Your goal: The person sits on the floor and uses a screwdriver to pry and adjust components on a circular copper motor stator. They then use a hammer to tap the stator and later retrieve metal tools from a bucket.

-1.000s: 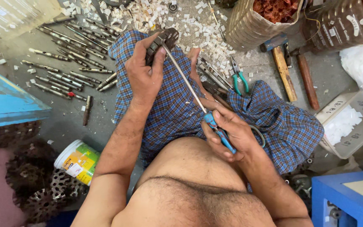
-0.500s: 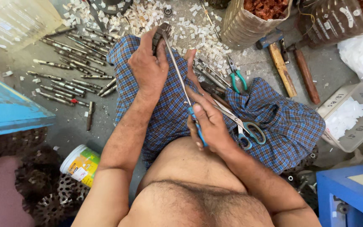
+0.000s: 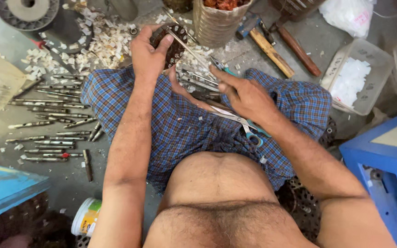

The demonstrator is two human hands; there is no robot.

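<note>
My left hand (image 3: pixel 149 54) grips a dark round perforated metal part (image 3: pixel 174 47) just past my knees, over the blue checked cloth (image 3: pixel 180 124) on my lap. My right hand (image 3: pixel 246 95) holds a thin metal tool (image 3: pixel 194 49) with a blue-green handle. Its shaft slants up left, and the tip reaches the top of the round part. A pair of scissors (image 3: pixel 246 128) with blue grips lies on the cloth under my right wrist.
Several metal rods (image 3: pixel 51 120) lie on the floor at left, with white chips (image 3: pixel 101 42) beyond. Ahead are a ribbed container (image 3: pixel 217 23), a hammer (image 3: pixel 268 47) and a clear tub of white pieces (image 3: pixel 355 79). A blue box (image 3: pixel 391 151) is at right, a small can (image 3: pixel 85 217) at lower left.
My right hand has slid forward along the tool, from near my belly to close behind the round part. The scissors now lie uncovered on my lap. My left hand keeps its grip.
</note>
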